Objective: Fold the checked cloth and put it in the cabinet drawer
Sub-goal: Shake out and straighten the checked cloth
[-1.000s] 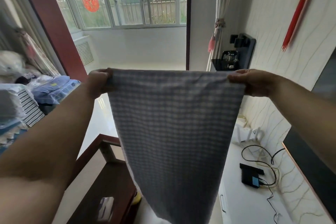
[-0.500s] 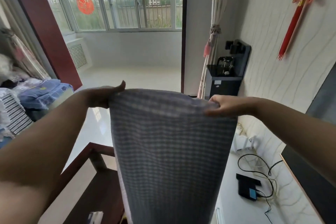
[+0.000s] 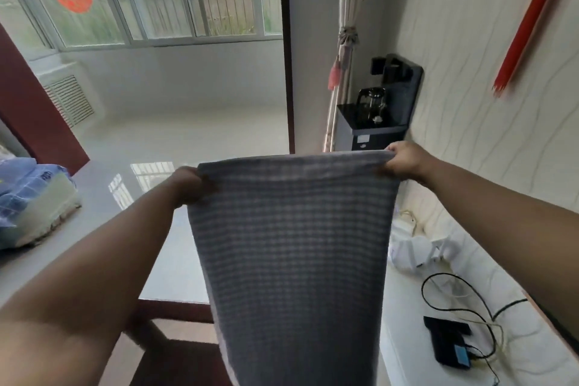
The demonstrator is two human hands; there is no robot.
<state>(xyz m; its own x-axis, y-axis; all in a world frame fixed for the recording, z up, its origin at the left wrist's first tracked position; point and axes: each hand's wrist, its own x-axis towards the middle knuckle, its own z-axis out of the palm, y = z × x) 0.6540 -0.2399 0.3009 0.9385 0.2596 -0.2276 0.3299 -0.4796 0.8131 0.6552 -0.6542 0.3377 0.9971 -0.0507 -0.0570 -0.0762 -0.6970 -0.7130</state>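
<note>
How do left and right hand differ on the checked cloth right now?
Height: the left hand sits lower than the right hand, so the top edge of the checked cloth slopes up toward the right.
Pose: the left hand shows its back and knuckles, with the cloth edge bunched at its grip; the right hand pinches the very corner.
Shared: each grips one top corner, and the cloth hangs flat between them.

We see two bare forearms entering from the lower corners of the head view, each ending in a bare hand: the left hand (image 3: 188,185) and the right hand (image 3: 405,160). We find no sleeve, glove, watch or ring on any part in view.
</note>
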